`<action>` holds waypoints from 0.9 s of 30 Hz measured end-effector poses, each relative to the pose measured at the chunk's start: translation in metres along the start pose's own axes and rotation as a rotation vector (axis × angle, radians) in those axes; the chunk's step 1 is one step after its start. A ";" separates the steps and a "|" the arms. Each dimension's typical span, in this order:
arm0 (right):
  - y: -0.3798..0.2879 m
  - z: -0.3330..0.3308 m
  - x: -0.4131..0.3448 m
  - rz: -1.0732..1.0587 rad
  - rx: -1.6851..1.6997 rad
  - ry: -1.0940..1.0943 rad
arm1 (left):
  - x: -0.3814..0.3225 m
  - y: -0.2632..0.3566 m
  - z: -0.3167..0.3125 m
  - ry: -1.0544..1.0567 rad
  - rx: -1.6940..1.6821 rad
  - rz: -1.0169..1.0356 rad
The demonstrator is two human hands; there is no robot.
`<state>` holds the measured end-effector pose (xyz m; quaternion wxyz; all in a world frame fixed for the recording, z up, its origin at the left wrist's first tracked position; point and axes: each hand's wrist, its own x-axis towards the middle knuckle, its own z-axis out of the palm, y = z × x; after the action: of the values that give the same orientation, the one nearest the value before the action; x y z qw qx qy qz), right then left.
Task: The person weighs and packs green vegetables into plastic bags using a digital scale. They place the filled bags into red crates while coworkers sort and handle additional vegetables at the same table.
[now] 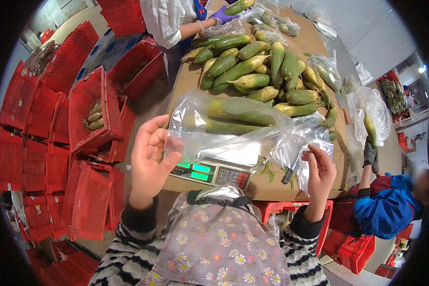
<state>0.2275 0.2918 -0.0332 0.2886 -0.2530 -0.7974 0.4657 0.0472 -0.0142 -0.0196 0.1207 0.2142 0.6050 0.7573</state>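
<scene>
A clear plastic bag [236, 118] with long green radishes inside lies over the digital scale [211, 173], whose display is lit green. My left hand [152, 157] is at the bag's closed left end, fingers apart and curved; whether it bears on the film I cannot tell. The gathered film at the bag's right end is pinched between the thumb and fingers of my right hand [318, 166]. A small dark-handled tool [287, 176] lies near that hand, by some leaf scraps [268, 171]. Behind the bag is a pile of green radishes [243, 68].
Stacked red plastic crates [89, 200] stand at left, one holding radishes. Another person's purple-gloved hand [223, 16] holds a radish across the cardboard-covered table [334, 143]. At right, a co-worker in blue [382, 211] holds a radish by a plastic bag. A red crate [289, 204] sits under the near edge.
</scene>
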 end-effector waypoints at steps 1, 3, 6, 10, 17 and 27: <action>0.008 -0.002 -0.003 0.007 0.052 0.022 | -0.002 -0.002 -0.001 0.014 -0.005 0.021; 0.024 -0.005 -0.008 0.026 0.166 0.079 | -0.005 -0.007 0.000 0.041 -0.022 0.068; 0.051 0.008 -0.013 0.060 0.048 0.180 | -0.011 -0.016 0.007 0.156 0.148 0.215; 0.079 0.047 -0.016 0.141 -0.312 0.160 | -0.019 -0.026 0.025 0.148 0.610 0.248; 0.023 0.064 0.007 -0.508 -0.290 -0.144 | 0.005 -0.036 0.037 0.152 0.441 0.203; 0.045 0.152 0.101 -0.461 -0.802 -0.442 | -0.018 -0.007 0.051 -0.025 -0.142 0.005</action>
<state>0.0564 0.2892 -0.1108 0.0886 -0.0568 -0.9904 0.0898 0.0864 0.0237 -0.0211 0.1411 0.2163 0.5477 0.7958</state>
